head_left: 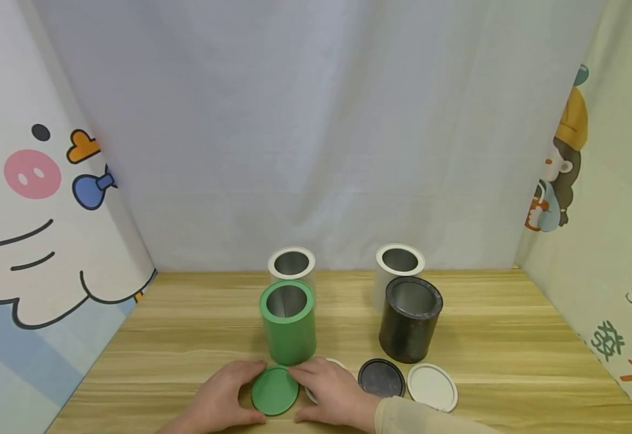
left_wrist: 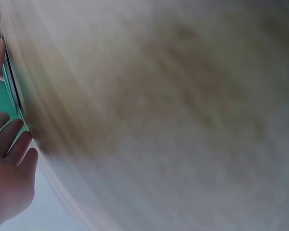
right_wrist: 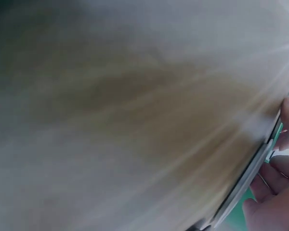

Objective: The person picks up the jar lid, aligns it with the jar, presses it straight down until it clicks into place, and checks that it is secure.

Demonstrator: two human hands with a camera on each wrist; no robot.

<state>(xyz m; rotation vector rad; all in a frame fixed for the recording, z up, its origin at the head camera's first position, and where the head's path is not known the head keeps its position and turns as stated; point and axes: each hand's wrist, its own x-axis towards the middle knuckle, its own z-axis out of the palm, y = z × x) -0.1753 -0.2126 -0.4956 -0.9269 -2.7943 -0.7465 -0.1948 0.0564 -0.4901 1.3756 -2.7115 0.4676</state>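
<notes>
The right grip hides most of one white lid. The green can and black can partly hide two white cans. The bench looks blurry in both wrist views.

From my head, above and behind my fingers, one view looks forward and down over the table to the curtain. Each wrist view sits close to the blurred tabletop, looking along it, my fingers at the left wrist view's left edge and the right's right edge. All three share fingers and something green beside them.
</notes>
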